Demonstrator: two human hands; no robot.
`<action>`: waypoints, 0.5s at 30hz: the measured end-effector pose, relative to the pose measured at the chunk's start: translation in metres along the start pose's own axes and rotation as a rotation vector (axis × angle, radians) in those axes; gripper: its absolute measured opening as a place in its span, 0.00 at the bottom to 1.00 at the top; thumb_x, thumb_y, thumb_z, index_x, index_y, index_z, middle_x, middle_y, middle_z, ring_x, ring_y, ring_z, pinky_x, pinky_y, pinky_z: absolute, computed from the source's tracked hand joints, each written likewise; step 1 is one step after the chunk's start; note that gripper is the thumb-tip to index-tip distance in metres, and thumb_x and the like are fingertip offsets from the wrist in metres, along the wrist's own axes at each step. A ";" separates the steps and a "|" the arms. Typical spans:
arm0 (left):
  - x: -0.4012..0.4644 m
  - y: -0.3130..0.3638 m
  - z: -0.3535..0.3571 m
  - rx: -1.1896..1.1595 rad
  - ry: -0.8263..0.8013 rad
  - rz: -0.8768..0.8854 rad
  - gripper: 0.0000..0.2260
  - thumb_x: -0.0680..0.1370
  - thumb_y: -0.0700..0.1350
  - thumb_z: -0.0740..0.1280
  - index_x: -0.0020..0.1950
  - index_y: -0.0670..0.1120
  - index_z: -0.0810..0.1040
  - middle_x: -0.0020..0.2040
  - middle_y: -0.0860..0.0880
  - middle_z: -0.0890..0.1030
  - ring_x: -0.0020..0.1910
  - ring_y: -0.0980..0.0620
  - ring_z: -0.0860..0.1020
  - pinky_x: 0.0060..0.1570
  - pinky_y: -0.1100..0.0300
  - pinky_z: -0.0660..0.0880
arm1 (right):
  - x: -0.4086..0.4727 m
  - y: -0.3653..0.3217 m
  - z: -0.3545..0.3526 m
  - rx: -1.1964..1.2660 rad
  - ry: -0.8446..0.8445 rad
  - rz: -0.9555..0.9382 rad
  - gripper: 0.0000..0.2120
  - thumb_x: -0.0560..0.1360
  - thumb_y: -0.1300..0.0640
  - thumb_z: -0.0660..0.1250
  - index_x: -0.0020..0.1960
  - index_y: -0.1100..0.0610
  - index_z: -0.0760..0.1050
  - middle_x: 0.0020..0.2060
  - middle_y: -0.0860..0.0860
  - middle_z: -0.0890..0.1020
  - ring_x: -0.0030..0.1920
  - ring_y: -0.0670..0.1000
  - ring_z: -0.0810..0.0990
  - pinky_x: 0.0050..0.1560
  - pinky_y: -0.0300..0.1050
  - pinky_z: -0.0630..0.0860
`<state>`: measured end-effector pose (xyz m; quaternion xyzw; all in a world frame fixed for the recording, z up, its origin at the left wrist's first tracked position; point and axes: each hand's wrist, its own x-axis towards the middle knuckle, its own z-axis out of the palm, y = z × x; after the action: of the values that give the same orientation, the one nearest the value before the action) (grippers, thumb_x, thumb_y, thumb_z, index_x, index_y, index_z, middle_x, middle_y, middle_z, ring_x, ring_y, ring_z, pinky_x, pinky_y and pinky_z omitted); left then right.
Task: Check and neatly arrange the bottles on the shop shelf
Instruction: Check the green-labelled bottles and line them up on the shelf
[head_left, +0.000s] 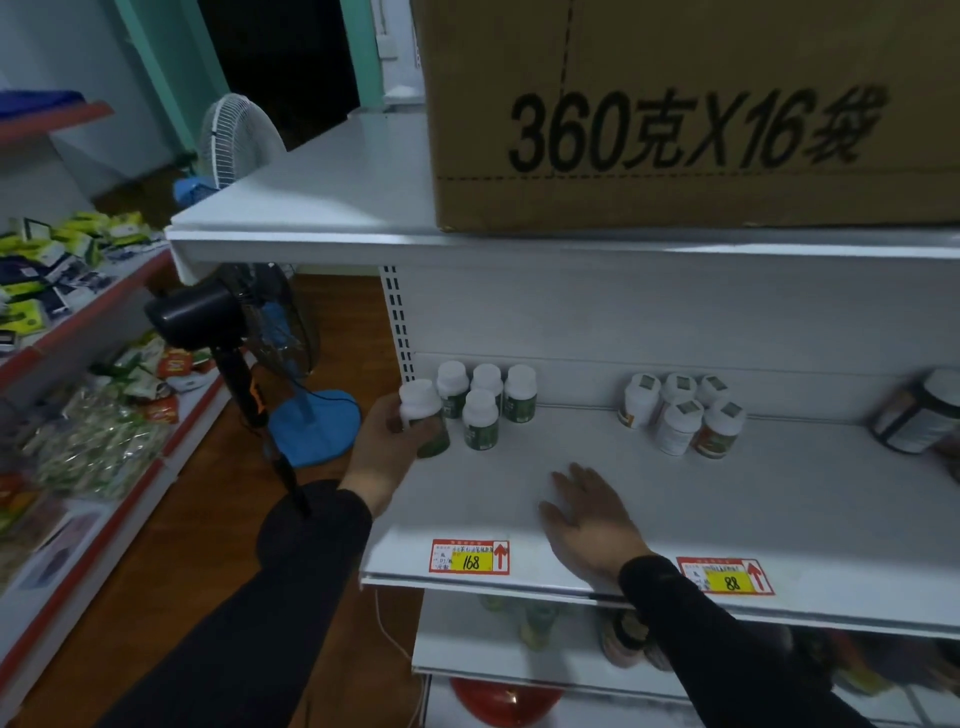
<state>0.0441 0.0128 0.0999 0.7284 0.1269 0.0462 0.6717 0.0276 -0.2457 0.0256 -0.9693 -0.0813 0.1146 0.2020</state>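
The left hand (387, 441) has its grip clamped around a white-capped green bottle (423, 415), tilted at the left end of the white shelf (779, 519), just beside a cluster of four matching green bottles (485, 402) standing near the back wall. The right hand (592, 514) rests flat on the shelf, fingers apart, holding nothing. Further right stands a group of five white bottles (680, 415).

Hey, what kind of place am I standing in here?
Likely a small shop: white display shelf with price tags, groups of bottles, and packaged goods on the side rack.
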 end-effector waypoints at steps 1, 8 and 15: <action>-0.006 0.002 -0.002 -0.047 -0.016 -0.036 0.16 0.78 0.41 0.69 0.63 0.51 0.72 0.58 0.50 0.79 0.56 0.48 0.78 0.56 0.52 0.77 | -0.003 -0.002 -0.007 0.048 -0.011 -0.007 0.28 0.83 0.42 0.54 0.79 0.51 0.57 0.79 0.51 0.55 0.79 0.51 0.52 0.75 0.40 0.46; -0.059 0.014 0.002 -0.273 -0.168 -0.099 0.14 0.78 0.43 0.68 0.63 0.49 0.74 0.57 0.45 0.82 0.54 0.47 0.83 0.51 0.52 0.80 | -0.029 -0.044 -0.045 0.539 0.187 -0.051 0.15 0.81 0.49 0.63 0.65 0.51 0.76 0.60 0.49 0.78 0.54 0.45 0.77 0.55 0.35 0.68; -0.090 0.019 0.019 -0.447 -0.249 -0.229 0.12 0.79 0.43 0.66 0.62 0.44 0.75 0.58 0.39 0.81 0.53 0.44 0.82 0.51 0.49 0.79 | -0.041 -0.080 -0.069 1.055 0.053 -0.124 0.13 0.81 0.49 0.62 0.63 0.51 0.76 0.57 0.50 0.82 0.55 0.48 0.82 0.60 0.48 0.78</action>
<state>-0.0354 -0.0289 0.1263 0.5434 0.1116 -0.0929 0.8269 -0.0028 -0.2070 0.1280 -0.7320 -0.0646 0.1032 0.6703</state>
